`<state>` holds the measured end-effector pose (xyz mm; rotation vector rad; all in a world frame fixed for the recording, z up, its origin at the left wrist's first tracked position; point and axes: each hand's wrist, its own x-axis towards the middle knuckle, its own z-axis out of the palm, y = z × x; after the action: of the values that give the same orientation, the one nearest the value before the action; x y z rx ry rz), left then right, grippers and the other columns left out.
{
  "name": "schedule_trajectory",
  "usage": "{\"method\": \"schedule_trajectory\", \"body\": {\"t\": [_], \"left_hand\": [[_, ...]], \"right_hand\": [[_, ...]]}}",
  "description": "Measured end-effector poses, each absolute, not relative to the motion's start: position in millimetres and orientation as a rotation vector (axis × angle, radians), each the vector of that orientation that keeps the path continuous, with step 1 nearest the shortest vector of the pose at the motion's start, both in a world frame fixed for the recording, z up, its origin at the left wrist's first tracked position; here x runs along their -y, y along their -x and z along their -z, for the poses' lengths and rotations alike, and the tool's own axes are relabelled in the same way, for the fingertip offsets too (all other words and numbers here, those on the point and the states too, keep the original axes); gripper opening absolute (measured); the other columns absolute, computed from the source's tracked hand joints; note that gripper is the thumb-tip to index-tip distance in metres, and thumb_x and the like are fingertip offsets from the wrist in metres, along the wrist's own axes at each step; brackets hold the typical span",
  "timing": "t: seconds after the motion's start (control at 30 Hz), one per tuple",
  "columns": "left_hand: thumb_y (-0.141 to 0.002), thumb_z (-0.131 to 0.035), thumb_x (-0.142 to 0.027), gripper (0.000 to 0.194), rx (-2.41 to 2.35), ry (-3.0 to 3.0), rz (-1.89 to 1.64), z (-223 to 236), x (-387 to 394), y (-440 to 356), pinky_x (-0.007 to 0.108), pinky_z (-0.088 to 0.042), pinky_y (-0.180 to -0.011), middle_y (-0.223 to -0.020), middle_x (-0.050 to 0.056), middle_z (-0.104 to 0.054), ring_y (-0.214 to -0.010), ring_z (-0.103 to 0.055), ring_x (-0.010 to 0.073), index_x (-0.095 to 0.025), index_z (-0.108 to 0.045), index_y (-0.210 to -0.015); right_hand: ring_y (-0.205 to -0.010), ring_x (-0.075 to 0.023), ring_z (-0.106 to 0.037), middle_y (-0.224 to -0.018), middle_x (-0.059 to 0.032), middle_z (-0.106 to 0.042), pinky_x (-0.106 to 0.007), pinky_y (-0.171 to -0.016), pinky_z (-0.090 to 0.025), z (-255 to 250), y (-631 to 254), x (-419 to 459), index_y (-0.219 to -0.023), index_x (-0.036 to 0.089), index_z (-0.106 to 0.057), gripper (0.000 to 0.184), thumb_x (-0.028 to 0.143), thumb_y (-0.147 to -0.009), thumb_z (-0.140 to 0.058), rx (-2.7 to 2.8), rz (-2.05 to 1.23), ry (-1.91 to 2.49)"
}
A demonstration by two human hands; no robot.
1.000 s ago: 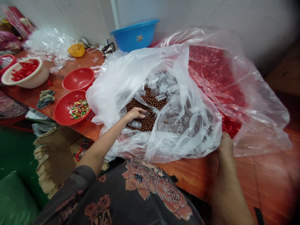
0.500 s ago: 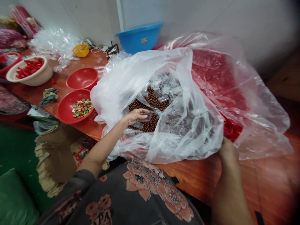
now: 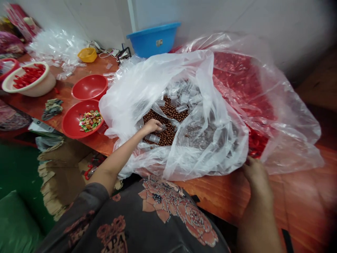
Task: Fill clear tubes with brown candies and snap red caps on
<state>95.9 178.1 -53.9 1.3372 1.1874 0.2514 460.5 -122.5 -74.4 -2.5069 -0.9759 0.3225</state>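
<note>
Right grip (image 3: 256, 173) blurry, its hold unclear

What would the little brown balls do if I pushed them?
The brown balls would probably roll, since they look round. Each looks small, so probably light. The plastic bag bunched around them might stop some from escaping.

Left hand (image 3: 153, 125) holds clear container (image 3: 163, 128) (brown balls (image 3: 170, 136) beneath).

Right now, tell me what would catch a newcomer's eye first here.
Probably the white plastic bag in mid-view, open around many brown balls, where the left hand holds a small clear piece. Next, perhaps, the bright red mass under clear sheeting at right, and the blue basin behind the bag.
</note>
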Motion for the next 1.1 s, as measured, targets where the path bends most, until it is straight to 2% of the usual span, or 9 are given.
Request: {"method": "schedule_trajectory", "body": {"t": [0.2,0.33,0.53,0.67,0.73,0.83,0.97,1.1], "left_hand": [[-0.059,-0.078,-0.001,0.022,-1.071,-1.219,-0.247,49,-173,-106,0.028,-0.053,-0.073,-0.065,-0.001,-0.067,-0.06,-0.06,0.0092,-0.01,-0.071,-0.078],[-0.06,-0.08,-0.003,0.028,-1.013,-1.142,-0.267,47,-167,-101,0.029,-0.053,-0.078,-0.071,0.0,-0.068,-0.063,-0.063,0.0092,-0.01,-0.069,-0.085],[-0.06,-0.086,-0.013,0.04,-0.839,-0.989,-0.289,35,-156,-86,0.032,-0.053,-0.084,-0.086,0.005,-0.072,-0.076,-0.069,0.0128,-0.011,-0.066,-0.095],[-0.059,-0.087,-0.015,0.043,-0.826,-0.956,-0.331,24,-143,-79,0.031,-0.054,-0.079,-0.084,0.006,-0.073,-0.073,-0.069,0.014,-0.01,-0.066,-0.096],[-0.06,-0.086,-0.015,0.039,-0.87,-0.958,-0.365,18,-136,-78,0.031,-0.053,-0.079,-0.082,0.006,-0.073,-0.072,-0.068,0.0131,-0.01,-0.066,-0.094],[-0.064,-0.084,-0.014,0.035,-0.883,-0.939,-0.395,9,-127,-77,0.031,-0.053,-0.081,-0.084,0.005,-0.073,-0.072,-0.067,0.0121,-0.01,-0.066,-0.094],[-0.067,-0.082,-0.013,0.033,-0.843,-0.907,-0.388,-3,-116,-75,0.031,-0.053,-0.082,-0.087,0.006,-0.073,-0.075,-0.068,0.0121,-0.011,-0.065,-0.096],[-0.065,-0.082,-0.013,0.039,-0.774,-0.88,-0.429,-8,-106,-75,0.031,-0.053,-0.084,-0.093,0.006,-0.073,-0.079,-0.069,0.0128,-0.012,-0.063,-0.099]], "right_hand": [[-0.072,-0.0198,-0.048,-0.074,-0.0052,-0.055,-0.038,-0.074,-0.041,75,-460,126,-0.068,0.02,-0.061,0.01,0.018,-0.062,-0.052,1.017,-0.351,2.534],[-0.073,-0.0215,-0.049,-0.079,-0.0059,-0.055,-0.039,-0.072,-0.039,80,-459,134,-0.075,0.023,-0.064,0.012,0.026,-0.067,-0.054,1.031,-0.299,2.55],[-0.088,-0.0281,-0.058,-0.089,-0.0103,-0.063,-0.044,-0.084,-0.042,82,-456,142,-0.089,0.021,-0.067,0.026,0.034,-0.075,-0.05,0.993,0.02,2.535],[-0.09,-0.0297,-0.061,-0.085,-0.01,-0.067,-0.047,-0.093,-0.042,74,-448,140,-0.087,0.02,-0.068,0.03,0.045,-0.076,-0.056,0.815,0.211,2.51],[-0.084,-0.0292,-0.062,-0.085,-0.0108,-0.068,-0.046,-0.086,-0.046,69,-442,136,-0.087,0.02,-0.067,0.033,0.049,-0.073,-0.059,0.625,0.238,2.445],[-0.069,-0.0243,-0.061,-0.082,-0.0092,-0.066,-0.041,-0.068,-0.049,58,-434,127,-0.089,0.019,-0.061,0.034,0.044,-0.065,-0.062,0.319,0.255,2.191],[-0.061,-0.0197,-0.06,-0.078,-0.0037,-0.063,-0.033,-0.05,-0.044,31,-416,112,-0.099,0.02,-0.052,0.046,0.039,-0.058,-0.06,0.306,0.208,1.777],[-0.054,-0.0138,-0.054,-0.074,-0.0005,-0.06,-0.026,-0.043,-0.036,-8,-377,99,-0.108,0.018,-0.058,0.05,0.041,-0.064,-0.066,0.415,0.094,1.58]]}}
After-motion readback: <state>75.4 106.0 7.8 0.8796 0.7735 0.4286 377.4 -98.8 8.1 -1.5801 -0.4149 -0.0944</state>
